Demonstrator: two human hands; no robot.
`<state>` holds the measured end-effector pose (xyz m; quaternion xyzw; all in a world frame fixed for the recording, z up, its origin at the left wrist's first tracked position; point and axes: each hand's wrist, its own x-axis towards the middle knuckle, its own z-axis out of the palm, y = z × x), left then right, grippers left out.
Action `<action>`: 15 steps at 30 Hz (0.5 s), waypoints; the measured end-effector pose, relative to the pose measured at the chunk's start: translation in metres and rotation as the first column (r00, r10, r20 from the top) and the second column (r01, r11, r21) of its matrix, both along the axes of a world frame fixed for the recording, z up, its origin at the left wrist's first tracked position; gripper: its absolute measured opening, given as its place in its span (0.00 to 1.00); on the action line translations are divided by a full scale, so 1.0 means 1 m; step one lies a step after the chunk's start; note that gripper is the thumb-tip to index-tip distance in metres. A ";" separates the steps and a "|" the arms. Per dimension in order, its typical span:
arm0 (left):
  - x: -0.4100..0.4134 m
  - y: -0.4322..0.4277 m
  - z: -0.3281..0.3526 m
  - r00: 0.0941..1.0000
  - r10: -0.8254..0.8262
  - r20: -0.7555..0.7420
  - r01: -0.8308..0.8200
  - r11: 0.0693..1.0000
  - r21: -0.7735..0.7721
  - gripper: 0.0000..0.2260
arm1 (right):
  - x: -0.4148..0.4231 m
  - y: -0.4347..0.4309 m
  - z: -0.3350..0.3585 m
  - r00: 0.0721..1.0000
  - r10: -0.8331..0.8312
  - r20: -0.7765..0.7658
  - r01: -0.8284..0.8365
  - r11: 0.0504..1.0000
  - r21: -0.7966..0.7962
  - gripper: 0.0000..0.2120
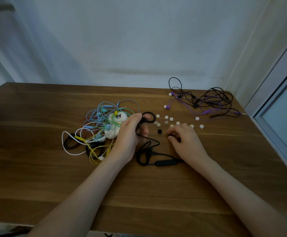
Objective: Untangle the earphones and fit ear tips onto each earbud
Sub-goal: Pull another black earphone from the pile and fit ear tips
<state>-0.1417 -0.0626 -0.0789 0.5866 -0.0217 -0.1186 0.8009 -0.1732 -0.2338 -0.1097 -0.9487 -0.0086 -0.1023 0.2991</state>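
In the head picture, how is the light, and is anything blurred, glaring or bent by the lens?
Head view: dim, bluish light, no strong glare on the brown wooden table; faint shadows by the right hand; the black ear-hook earphone in the left hand's grip and the small white ear tips look soft; wide-angle lens bows the table's far edge.

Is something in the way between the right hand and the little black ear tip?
Nothing visible. Only bare table lies between the right hand and the black ear tip. The white tips sit farther back, and the left hand holds the earbud off to the side.
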 end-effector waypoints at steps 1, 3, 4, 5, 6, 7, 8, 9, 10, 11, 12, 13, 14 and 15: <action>0.000 0.000 0.000 1.000 0.014 0.007 -0.013 1.000 -0.023 0.15 | -0.001 0.000 0.000 1.000 0.004 -0.002 -0.004 1.000 -0.010 0.08; 0.000 0.000 -0.001 1.000 0.018 0.025 -0.016 0.996 -0.083 0.14 | -0.001 0.000 0.000 1.000 0.001 0.002 -0.001 1.000 -0.007 0.09; 0.000 0.000 -0.002 0.999 0.011 0.033 -0.008 0.994 -0.106 0.14 | -0.001 0.000 0.000 1.000 -0.007 0.007 0.007 1.000 0.002 0.09; 0.000 0.001 -0.002 0.999 0.002 0.040 0.002 0.993 -0.122 0.14 | -0.001 0.000 0.000 1.000 -0.018 0.009 0.018 1.000 0.013 0.09; 0.001 0.001 -0.003 0.999 -0.005 0.048 0.011 0.992 -0.129 0.13 | -0.001 0.000 0.001 1.000 -0.028 0.011 0.028 0.999 0.026 0.08; 0.001 0.001 -0.003 0.998 -0.009 0.055 0.016 0.992 -0.127 0.13 | -0.002 0.000 0.002 0.999 -0.034 0.013 0.033 0.999 0.040 0.08; 0.001 0.001 -0.003 0.998 -0.009 0.062 0.016 0.993 -0.114 0.12 | -0.002 0.001 0.002 0.999 -0.036 0.014 0.035 0.998 0.055 0.07; 0.001 0.001 -0.003 0.998 -0.005 0.067 0.011 0.996 -0.091 0.11 | -0.003 0.001 0.003 0.999 -0.034 0.021 0.032 0.997 0.066 0.06; 0.001 0.000 -0.004 0.998 0.000 0.069 0.005 0.998 -0.066 0.11 | -0.003 0.002 0.003 0.999 -0.027 0.029 0.025 0.997 0.068 0.05; 0.001 -0.001 -0.004 0.998 0.004 0.066 -0.001 0.999 -0.047 0.11 | -0.004 0.002 0.003 0.999 -0.020 0.036 0.018 0.998 0.058 0.05; 0.001 -0.002 -0.004 0.998 0.007 0.063 -0.005 0.999 -0.033 0.11 | -0.004 0.002 0.003 0.999 -0.016 0.041 0.015 0.999 0.038 0.05; 0.001 -0.002 -0.004 0.998 0.007 0.061 -0.006 1.000 -0.025 0.11 | -0.004 0.002 0.003 0.999 -0.015 0.038 0.015 1.000 0.015 0.07; 0.002 -0.002 -0.004 0.998 0.006 0.063 -0.004 1.000 -0.020 0.11 | -0.003 0.001 0.003 0.999 -0.017 0.031 0.017 1.000 -0.004 0.08; 0.002 -0.001 -0.004 0.998 0.001 0.068 0.001 1.000 -0.020 0.11 | -0.003 0.001 0.002 1.000 -0.018 0.024 0.019 1.000 -0.014 0.08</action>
